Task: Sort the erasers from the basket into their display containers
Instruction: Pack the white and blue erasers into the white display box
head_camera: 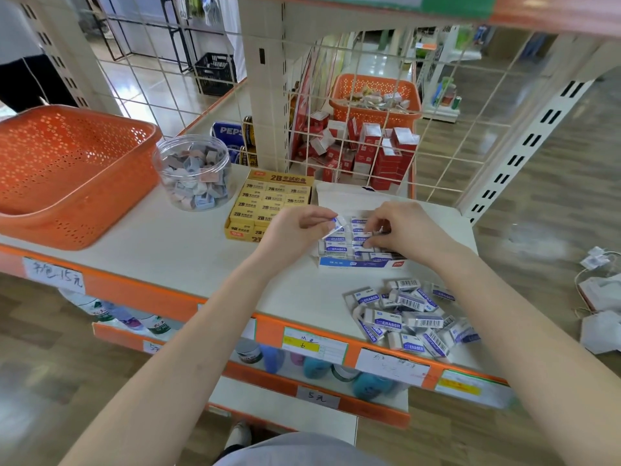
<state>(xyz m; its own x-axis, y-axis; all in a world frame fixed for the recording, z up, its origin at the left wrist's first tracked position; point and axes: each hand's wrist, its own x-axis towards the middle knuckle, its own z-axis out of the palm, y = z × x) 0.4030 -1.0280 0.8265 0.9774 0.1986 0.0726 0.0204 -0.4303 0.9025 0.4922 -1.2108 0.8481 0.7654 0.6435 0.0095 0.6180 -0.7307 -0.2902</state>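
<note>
The left hand (295, 227) pinches a blue-and-white eraser (337, 224) between thumb and fingertips, just over the open display box (359, 263). Beside it, the right hand (403, 227) curls its fingers onto the packed rows inside; whether it grips one I cannot tell. Loose erasers (403, 317) lie heaped nearer than that hand, and the orange basket (67, 176) sits well left of the left hand.

Bright, even indoor light, soft shadows; wide-angle distortion bows the cream slotted metal upright (524, 144) far right; the brown wood-pattern floor (557, 190) is blurred.
</note>
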